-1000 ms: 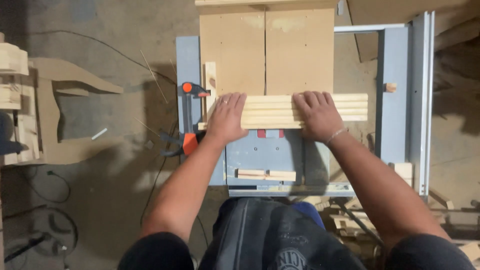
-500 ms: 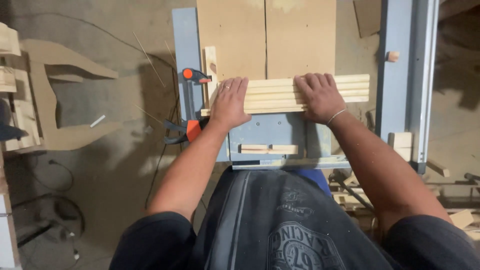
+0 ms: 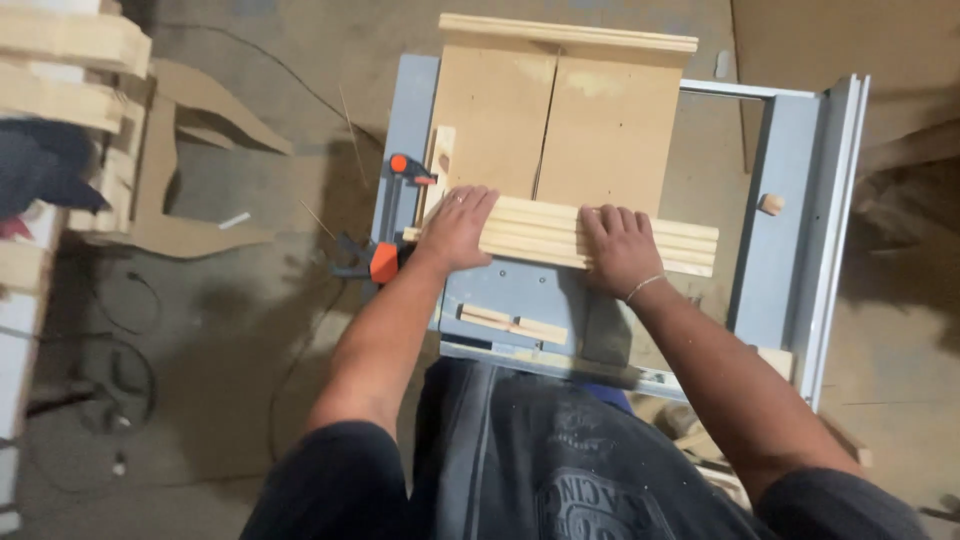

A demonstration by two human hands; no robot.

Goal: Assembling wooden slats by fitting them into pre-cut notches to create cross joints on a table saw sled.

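A stack of pale wooden strips [image 3: 545, 233] lies crosswise on a brown crosscut sled [image 3: 555, 120] that rides a blue-grey table saw [image 3: 780, 230]. My left hand [image 3: 455, 228] presses flat on the left end of the strips, fingers spread. My right hand [image 3: 618, 248], with a thin bracelet at the wrist, presses down right of the middle. An orange and black bar clamp [image 3: 392, 215] holds a small wooden stop block [image 3: 440, 160] at the sled's left edge, next to my left hand.
A short offcut [image 3: 512, 324] lies on the saw's near edge. A wooden knob [image 3: 770, 204] sits at the right beside the metal fence rail [image 3: 835, 230]. Cut plywood shapes [image 3: 175, 160] and stacked lumber [image 3: 70, 70] are at left; cables [image 3: 100, 350] trail on the floor.
The view has shifted, so the saw sits lower and more to the right. Both hands stay flat on the strips; whether the sled moved I cannot tell.
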